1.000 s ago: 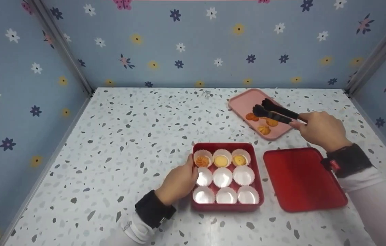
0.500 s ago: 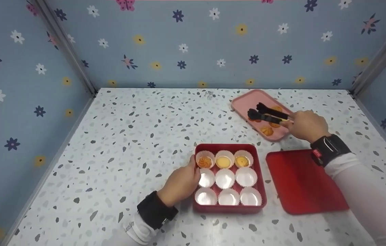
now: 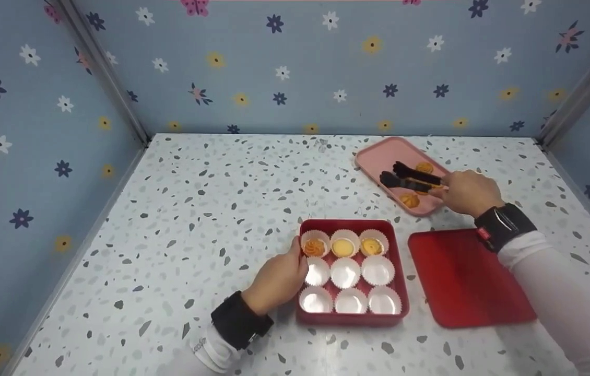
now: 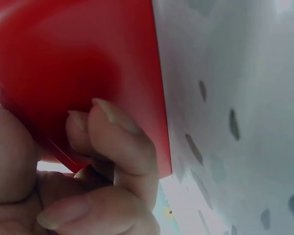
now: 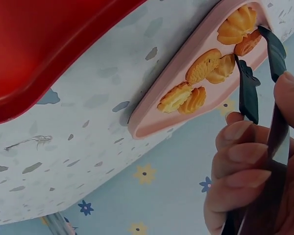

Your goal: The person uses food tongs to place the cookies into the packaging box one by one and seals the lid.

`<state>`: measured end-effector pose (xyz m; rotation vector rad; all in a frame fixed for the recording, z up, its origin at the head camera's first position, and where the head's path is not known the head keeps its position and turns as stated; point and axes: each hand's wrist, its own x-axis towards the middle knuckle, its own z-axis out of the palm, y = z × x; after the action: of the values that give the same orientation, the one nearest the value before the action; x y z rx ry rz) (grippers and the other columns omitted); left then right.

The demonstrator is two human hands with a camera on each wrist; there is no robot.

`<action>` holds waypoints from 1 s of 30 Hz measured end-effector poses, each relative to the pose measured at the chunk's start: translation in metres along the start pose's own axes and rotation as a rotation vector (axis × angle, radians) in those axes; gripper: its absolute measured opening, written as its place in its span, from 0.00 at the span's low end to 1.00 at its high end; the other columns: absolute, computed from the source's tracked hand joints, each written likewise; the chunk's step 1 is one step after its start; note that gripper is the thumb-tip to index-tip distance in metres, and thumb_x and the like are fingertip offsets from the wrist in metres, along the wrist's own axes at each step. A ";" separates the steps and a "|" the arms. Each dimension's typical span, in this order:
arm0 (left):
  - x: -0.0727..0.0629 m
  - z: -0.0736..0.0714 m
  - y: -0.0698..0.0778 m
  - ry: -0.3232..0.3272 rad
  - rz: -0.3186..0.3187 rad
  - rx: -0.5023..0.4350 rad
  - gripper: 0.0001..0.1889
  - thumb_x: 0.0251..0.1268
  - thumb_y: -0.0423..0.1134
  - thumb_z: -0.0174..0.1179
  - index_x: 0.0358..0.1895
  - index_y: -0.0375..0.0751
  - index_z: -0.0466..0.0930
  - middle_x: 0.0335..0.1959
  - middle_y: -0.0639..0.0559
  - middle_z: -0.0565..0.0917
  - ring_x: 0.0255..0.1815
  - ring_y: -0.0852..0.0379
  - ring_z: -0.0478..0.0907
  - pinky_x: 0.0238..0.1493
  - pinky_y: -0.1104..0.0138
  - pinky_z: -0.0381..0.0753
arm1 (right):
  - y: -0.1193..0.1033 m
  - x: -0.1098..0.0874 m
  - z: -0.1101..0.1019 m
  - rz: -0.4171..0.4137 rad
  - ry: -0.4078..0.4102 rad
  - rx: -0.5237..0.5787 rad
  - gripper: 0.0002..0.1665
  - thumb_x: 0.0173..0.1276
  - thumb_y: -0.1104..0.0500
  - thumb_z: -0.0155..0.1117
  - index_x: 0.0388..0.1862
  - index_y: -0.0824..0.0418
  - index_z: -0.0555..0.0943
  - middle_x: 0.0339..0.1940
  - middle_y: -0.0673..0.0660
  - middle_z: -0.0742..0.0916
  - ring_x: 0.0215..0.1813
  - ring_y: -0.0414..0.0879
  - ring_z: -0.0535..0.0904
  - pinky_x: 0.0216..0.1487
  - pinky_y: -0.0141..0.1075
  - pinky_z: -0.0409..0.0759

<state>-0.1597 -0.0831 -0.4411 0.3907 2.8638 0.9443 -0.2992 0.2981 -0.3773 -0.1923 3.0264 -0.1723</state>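
My right hand grips a pair of black tongs over the pink tray. In the right wrist view the tong tips stand apart on either side of a brownish cookie; I cannot tell whether they touch it. Several golden cookies lie about it on the tray. My left hand holds the left wall of a red box, with curled fingers against the wall's outer side. White paper cups in rows line the box. The back row's cups hold a swirled cookie and two yellow ones.
A flat red lid lies right of the box, under the right forearm. Speckled tabletop stretches to the left. Flowered blue panels stand along the back and both sides.
My right hand has moved a little left with the tongs, and their tips have come down among the cookies on the tray. My left hand keeps its place on the box.
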 end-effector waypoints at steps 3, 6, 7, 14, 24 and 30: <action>0.000 0.000 0.000 0.000 0.001 0.002 0.31 0.77 0.40 0.45 0.73 0.19 0.54 0.16 0.49 0.72 0.20 0.51 0.73 0.29 0.57 0.77 | -0.001 0.000 -0.001 -0.006 0.014 0.008 0.28 0.68 0.47 0.66 0.53 0.70 0.83 0.35 0.64 0.85 0.31 0.55 0.77 0.27 0.46 0.73; 0.000 0.000 0.001 0.005 0.008 0.008 0.31 0.77 0.40 0.46 0.72 0.19 0.54 0.16 0.48 0.72 0.21 0.51 0.73 0.30 0.56 0.76 | -0.001 0.001 0.000 -0.005 0.038 0.010 0.25 0.68 0.51 0.66 0.53 0.70 0.84 0.38 0.66 0.86 0.31 0.55 0.77 0.26 0.47 0.74; 0.000 0.000 0.001 0.006 0.011 0.010 0.31 0.77 0.40 0.46 0.72 0.19 0.55 0.17 0.47 0.73 0.21 0.50 0.74 0.31 0.56 0.77 | -0.002 0.001 0.000 -0.001 0.044 0.007 0.24 0.68 0.52 0.66 0.54 0.70 0.84 0.38 0.66 0.86 0.31 0.55 0.77 0.25 0.47 0.74; 0.000 0.001 0.000 0.008 0.017 0.012 0.31 0.77 0.40 0.46 0.72 0.19 0.55 0.22 0.41 0.78 0.25 0.47 0.78 0.34 0.54 0.79 | -0.004 -0.001 0.001 0.037 0.047 -0.004 0.22 0.67 0.48 0.68 0.44 0.67 0.87 0.28 0.61 0.82 0.27 0.55 0.75 0.22 0.43 0.70; -0.001 0.000 0.000 0.000 0.016 0.011 0.31 0.77 0.40 0.45 0.72 0.19 0.54 0.23 0.39 0.79 0.27 0.45 0.80 0.37 0.53 0.81 | -0.006 -0.006 -0.006 0.073 0.029 0.036 0.24 0.69 0.45 0.66 0.43 0.67 0.86 0.25 0.60 0.80 0.26 0.55 0.74 0.23 0.43 0.69; -0.001 0.000 0.001 -0.013 -0.008 -0.004 0.31 0.78 0.41 0.45 0.73 0.20 0.53 0.29 0.34 0.82 0.30 0.45 0.81 0.40 0.53 0.80 | -0.005 -0.008 -0.010 0.074 0.033 0.023 0.26 0.69 0.43 0.65 0.41 0.68 0.85 0.24 0.60 0.79 0.25 0.55 0.74 0.22 0.42 0.69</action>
<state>-0.1585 -0.0831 -0.4403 0.3827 2.8489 0.9429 -0.2918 0.2952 -0.3661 -0.0757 3.0568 -0.2055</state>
